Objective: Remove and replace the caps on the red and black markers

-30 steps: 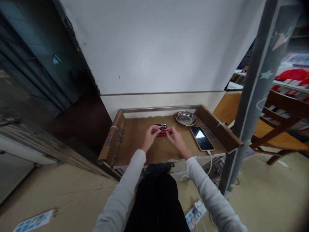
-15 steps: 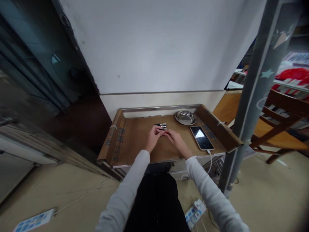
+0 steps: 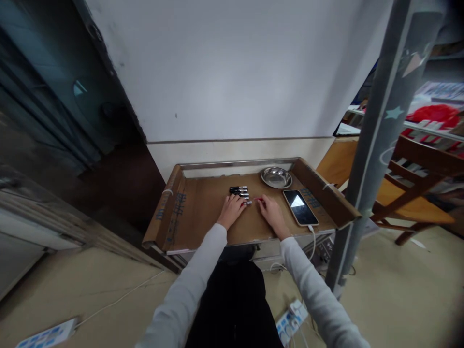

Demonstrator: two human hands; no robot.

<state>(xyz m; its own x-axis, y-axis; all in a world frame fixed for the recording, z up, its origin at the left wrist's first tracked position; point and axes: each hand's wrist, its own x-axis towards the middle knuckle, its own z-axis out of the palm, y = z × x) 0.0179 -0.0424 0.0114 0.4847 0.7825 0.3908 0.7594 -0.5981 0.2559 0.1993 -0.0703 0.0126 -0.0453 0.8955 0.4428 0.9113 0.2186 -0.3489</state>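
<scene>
My left hand (image 3: 231, 209) rests low over the cardboard, its fingers closed on a small slim red-and-silver piece (image 3: 248, 203) whose silver end points right. A short gap to the right, my right hand (image 3: 270, 210) pinches a thin red piece (image 3: 257, 198); the kind of both is too small to make out. Just beyond my left fingertips, several short black cylinders (image 3: 238, 190) with silver ends lie side by side in a row. Brown cardboard (image 3: 203, 212) lines the tabletop beneath both hands.
A round steel dish (image 3: 276, 178) stands at the back right. A phone (image 3: 300, 208) with a white cable lies right of my right hand. Raised cardboard sides (image 3: 326, 194) flank the table. A grey pole (image 3: 369, 145) and a wooden chair (image 3: 420, 193) are at the right.
My hands, close together before, have moved apart. The red piece in my right hand is now separate from the red-and-silver one in my left. More of the black cylinders shows.
</scene>
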